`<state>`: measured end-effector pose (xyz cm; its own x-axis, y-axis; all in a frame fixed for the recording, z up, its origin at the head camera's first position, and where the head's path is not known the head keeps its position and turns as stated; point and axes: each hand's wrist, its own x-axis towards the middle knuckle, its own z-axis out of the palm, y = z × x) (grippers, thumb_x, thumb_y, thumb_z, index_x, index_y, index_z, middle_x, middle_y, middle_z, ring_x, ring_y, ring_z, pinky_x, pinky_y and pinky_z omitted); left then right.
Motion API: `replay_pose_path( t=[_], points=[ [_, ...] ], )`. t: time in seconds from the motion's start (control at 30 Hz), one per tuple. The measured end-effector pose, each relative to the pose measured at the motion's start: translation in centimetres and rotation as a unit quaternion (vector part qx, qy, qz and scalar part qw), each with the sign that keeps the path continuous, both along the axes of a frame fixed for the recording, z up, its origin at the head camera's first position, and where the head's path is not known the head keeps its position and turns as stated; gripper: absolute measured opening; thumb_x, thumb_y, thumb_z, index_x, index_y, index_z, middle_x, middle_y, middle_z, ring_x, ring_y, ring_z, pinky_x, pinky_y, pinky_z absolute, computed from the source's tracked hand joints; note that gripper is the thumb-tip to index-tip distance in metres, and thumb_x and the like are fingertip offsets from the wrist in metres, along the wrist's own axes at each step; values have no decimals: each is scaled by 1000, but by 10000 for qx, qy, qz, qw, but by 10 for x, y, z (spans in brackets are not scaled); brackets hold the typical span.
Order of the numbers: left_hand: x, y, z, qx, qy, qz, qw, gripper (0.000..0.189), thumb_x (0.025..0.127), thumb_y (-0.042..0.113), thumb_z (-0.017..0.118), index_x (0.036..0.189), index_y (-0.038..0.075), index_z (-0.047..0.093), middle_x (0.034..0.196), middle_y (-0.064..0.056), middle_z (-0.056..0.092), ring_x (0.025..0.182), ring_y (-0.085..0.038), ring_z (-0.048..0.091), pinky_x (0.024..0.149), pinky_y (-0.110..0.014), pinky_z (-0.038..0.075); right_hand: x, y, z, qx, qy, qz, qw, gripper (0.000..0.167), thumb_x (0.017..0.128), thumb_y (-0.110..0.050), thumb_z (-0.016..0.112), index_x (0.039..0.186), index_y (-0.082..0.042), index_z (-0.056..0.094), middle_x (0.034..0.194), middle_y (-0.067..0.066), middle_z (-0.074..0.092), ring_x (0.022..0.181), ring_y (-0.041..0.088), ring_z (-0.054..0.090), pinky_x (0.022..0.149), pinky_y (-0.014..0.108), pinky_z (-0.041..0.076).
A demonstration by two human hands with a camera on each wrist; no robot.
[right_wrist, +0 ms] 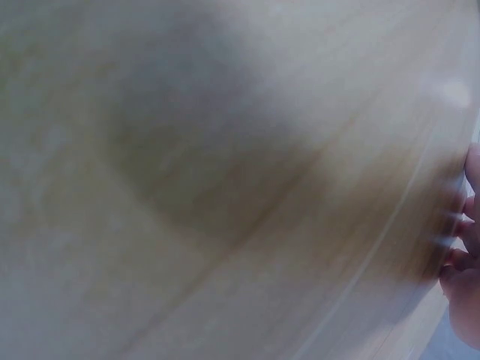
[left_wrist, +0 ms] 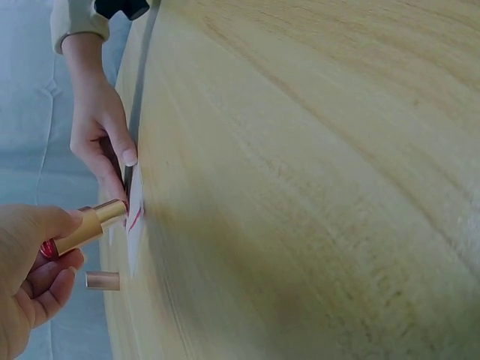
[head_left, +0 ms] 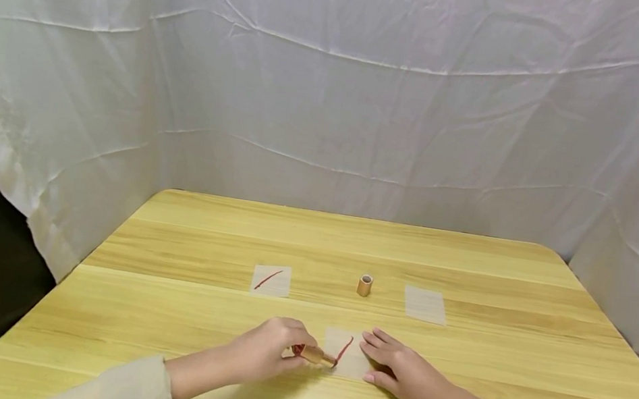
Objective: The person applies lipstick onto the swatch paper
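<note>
Bit past the left grip [head_left: 276,351], off to its left, there's a paper square [head_left: 270,281] with a red slash on it. If those knuckles drifted over it, I'd bet on a smear. The one I'd actually worry about is the lipstick [head_left: 313,354]: lean too hard and that soft red tip could mush or snap, since it's right down on the paper. Left grip is narrow, thumb and fingers pinched round the gold tube, tip poking out to its right at the near end of a red line on the middle sheet [head_left: 347,368]. The cap [head_left: 364,288] stands on end beyond both grips, roughly between them; a stray knuckle could send it rolling across the worktop [head_left: 155,319]. Then the right grip [head_left: 408,375], fairly spread, pinching nothing, fingertips resting at the middle sheet's right edge. Looks like thin paper, so if they eased off it might skid or crease. Last, a blank-looking sheet [head_left: 426,305] lies just beyond the right grip, nobody touching it.
</note>
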<state>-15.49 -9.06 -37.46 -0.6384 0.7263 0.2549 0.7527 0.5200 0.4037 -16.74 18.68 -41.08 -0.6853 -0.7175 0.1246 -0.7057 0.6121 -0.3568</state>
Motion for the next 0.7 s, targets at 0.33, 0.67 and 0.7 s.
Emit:
replay_pose_path(
  t=[0.33, 0.67, 0.7],
  points=[
    [-4, 0, 2, 261, 301, 100, 9992, 19, 80, 8, 71, 98, 1, 68, 89, -5, 70, 79, -7, 63, 71, -11, 50, 0, 0, 0, -40, -26, 15, 10000, 52, 93, -35, 53, 128, 4, 52, 135, 21, 49, 127, 41, 41, 97, 52, 40],
    [-9, 3, 3, 599, 388, 169, 9973, 18, 82, 10, 69, 98, 2, 68, 90, -5, 70, 79, -8, 63, 72, -12, 51, -1, 0, 0, -8, -72, -4, 10000, 52, 93, -35, 53, 127, 4, 53, 136, 21, 48, 127, 41, 42, 97, 52, 40],
    [-10, 3, 3, 614, 399, 177, 9972, 18, 82, 10, 69, 98, 2, 68, 90, -5, 70, 79, -8, 63, 72, -12, 51, -1, -1, 0, 13, -69, 0, 10000, 52, 93, -35, 53, 127, 4, 53, 136, 21, 48, 127, 41, 42, 97, 52, 40]
  ],
)
